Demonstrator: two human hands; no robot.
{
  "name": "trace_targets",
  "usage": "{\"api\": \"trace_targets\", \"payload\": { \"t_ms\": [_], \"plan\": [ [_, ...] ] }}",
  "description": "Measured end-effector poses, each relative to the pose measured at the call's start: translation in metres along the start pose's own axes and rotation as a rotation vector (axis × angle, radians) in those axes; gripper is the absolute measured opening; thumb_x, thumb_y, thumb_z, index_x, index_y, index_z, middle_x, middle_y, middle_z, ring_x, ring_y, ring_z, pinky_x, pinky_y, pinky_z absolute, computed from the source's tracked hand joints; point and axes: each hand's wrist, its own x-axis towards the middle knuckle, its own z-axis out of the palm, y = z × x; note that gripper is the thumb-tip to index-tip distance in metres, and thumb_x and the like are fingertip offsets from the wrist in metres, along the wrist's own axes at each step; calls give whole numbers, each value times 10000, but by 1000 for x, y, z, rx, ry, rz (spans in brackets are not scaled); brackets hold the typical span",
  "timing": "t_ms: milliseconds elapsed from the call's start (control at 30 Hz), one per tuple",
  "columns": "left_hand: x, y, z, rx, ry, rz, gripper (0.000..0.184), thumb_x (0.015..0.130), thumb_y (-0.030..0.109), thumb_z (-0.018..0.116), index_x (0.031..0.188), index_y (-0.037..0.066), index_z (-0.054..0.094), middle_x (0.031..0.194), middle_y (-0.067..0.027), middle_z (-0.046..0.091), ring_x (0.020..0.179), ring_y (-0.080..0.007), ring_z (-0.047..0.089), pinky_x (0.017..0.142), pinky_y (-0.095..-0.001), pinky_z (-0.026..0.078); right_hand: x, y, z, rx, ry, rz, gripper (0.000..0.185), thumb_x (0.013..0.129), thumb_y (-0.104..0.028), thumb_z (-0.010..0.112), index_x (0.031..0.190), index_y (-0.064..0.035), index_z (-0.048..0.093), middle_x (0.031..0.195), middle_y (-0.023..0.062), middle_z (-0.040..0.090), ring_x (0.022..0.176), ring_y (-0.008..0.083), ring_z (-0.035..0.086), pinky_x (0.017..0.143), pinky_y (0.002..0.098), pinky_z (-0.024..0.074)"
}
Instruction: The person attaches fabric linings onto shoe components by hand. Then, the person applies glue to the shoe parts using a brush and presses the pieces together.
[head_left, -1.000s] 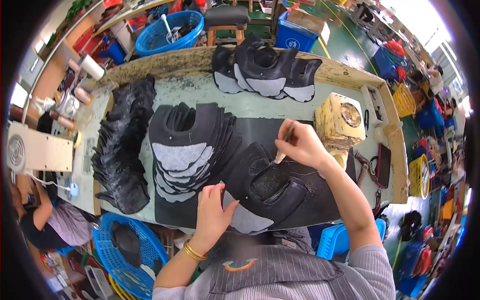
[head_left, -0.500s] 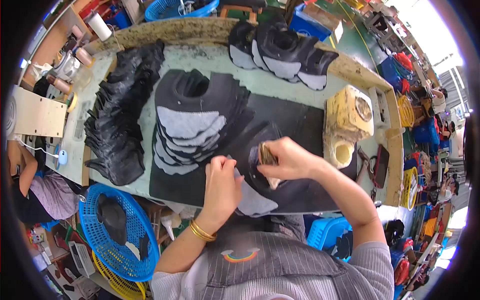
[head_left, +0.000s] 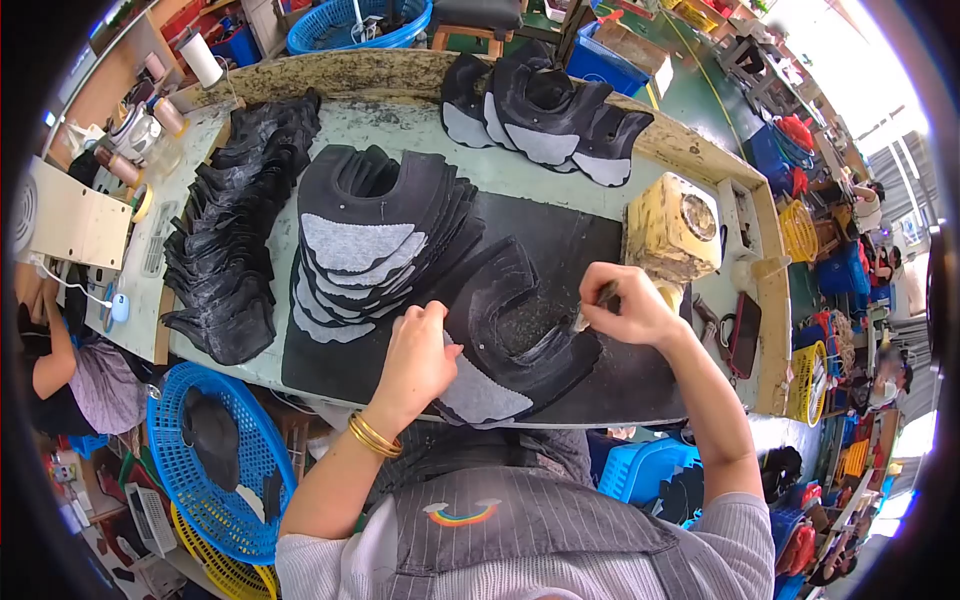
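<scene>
A black U-shaped shoe upper piece (head_left: pixel 482 305) with a grey fabric patch lies on a dark mat (head_left: pixel 640 375) before me, with other pieces beneath it. My left hand (head_left: pixel 415 352) is closed at its left side, the fingertips by the grey patch (head_left: pixel 485 388). My right hand (head_left: pixel 630 308) pinches a brush (head_left: pixel 581 322), mostly hidden by the fingers; its pale tip is at the piece's right arm. A fanned stack of similar pieces (head_left: pixel 425 195) lies to the left. Just beyond my right hand stands a stained yellow container (head_left: pixel 668 235) with a round opening.
A long row of overlapping black pieces (head_left: pixel 235 240) lies along the table's left side. More pieces (head_left: pixel 545 115) rest at the back by the raised wooden rim (head_left: pixel 400 68). Blue baskets (head_left: pixel 175 440) stand below the front edge. Another person sits at far left.
My right hand has moved right with the brush, from the inner curve to the right arm of the piece. My left hand has shifted slightly left. The whole view has shifted a little.
</scene>
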Motion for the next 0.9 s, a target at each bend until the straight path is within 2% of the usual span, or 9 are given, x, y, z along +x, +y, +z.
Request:
{"api": "trace_targets", "payload": {
  "t_ms": [133,233,333,367,467,700,767,833,900],
  "plan": [
    [3,8,-3,36,-42,45,462,685,36,731,1073,-10,484,949,-192,589,903,-393,555,805,-431,458,-11,4,22,172,-77,-46,70,738,-5,626,761,-10,560,765,57,595,739,137,578,675,269,466],
    [4,1,-2,-43,-9,76,382,715,47,709,1029,-21,502,904,-189,607,796,-344,583,736,-405,470,-18,27,-9,4,202,12,67,760,-20,610,775,-5,547,731,38,583,675,109,586,623,250,481],
    [15,-5,-7,-181,-144,-24,288,757,87,679,969,-37,529,792,-155,594,689,-236,574,651,-361,459,-24,-3,-5,278,251,2,115,808,-60,646,824,-6,546,755,31,584,683,95,589,594,235,466],
    [20,-10,-9,-249,-180,-19,153,818,114,617,851,-19,549,692,-46,539,641,-106,496,568,-291,409,-21,-16,7,365,255,-36,143,823,-81,658,834,-5,537,734,23,582,654,87,593,557,221,461],
    [39,-14,-21,-600,-531,-334,168,867,94,551,704,86,509,656,97,429,594,-19,387,505,-217,316,8,-41,68,355,207,-83,202,838,-133,679,844,0,527,733,48,582,631,97,583,548,231,458],
    [48,11,-25,-987,-596,-460,52,857,63,470,824,94,496,766,-27,524,632,-162,503,630,-328,473,-51,-46,70,24,60,-25,148,716,-87,660,795,-32,548,671,81,575,573,219,613,519,309,492],
    [60,32,-35,-1012,-679,-577,50,847,66,467,836,73,515,795,-58,563,667,-204,571,666,-375,523,-69,-75,72,-53,31,-214,172,702,-93,662,838,-41,572,694,78,591,581,236,627,494,324,497],
    [67,41,-36,-1148,-686,-619,66,835,62,468,844,51,532,808,-89,589,687,-242,612,666,-395,546,-72,-99,105,-223,21,-385,403,714,-129,657,1085,-8,559,1016,141,618,604,260,631,498,341,518],
    [65,51,-42,-1155,-653,-619,60,837,62,482,845,36,536,788,-78,593,667,-219,610,648,-371,546,-59,-107,138,-377,54,-202,523,733,-176,655,1169,62,493,1185,235,527,620,293,635,522,342,527]
  ]
}}
